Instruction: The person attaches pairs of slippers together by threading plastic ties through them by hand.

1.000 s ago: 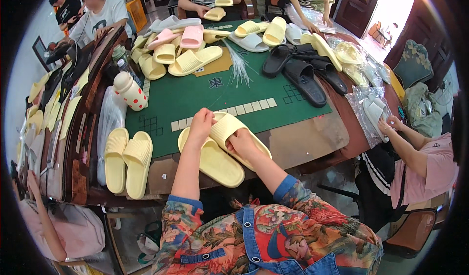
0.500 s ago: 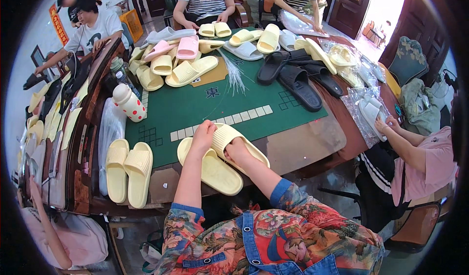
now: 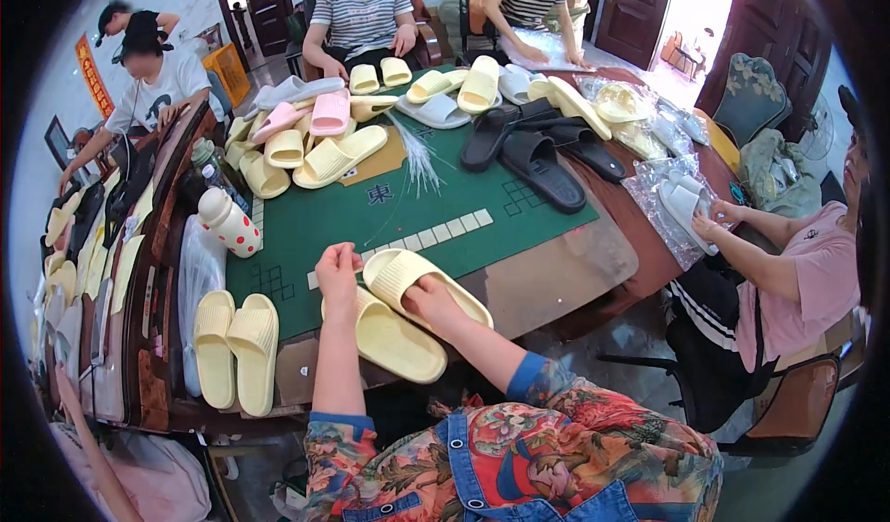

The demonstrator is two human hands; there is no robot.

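Note:
In front of me at the table's near edge is a pair of pale yellow slippers, lying side by side and slightly overlapping. My right hand (image 3: 433, 305) grips the right slipper (image 3: 400, 272), its fingers tucked in at the strap's opening and partly hidden there. Raised above the left slipper (image 3: 399, 341), my left hand (image 3: 339, 272) has its fingers pinched together. Whatever they hold, if anything, is too thin to make out. The left slipper's strap is mostly hidden behind that hand and forearm. A bunch of thin white strands (image 3: 419, 159) lies farther up the green mat (image 3: 324, 216).
Another yellow pair (image 3: 236, 350) rests on the left, near a dotted white bottle (image 3: 229, 221). Piled across the back are yellow and pink slippers (image 3: 331, 112), with black slippers (image 3: 542, 171) at right. A person at right handles a bagged grey slipper (image 3: 684, 197); others sit around the table.
My left hand has lifted a little off the slippers and moved left. My right hand stays at the right slipper's strap. The whole view has shifted slightly.

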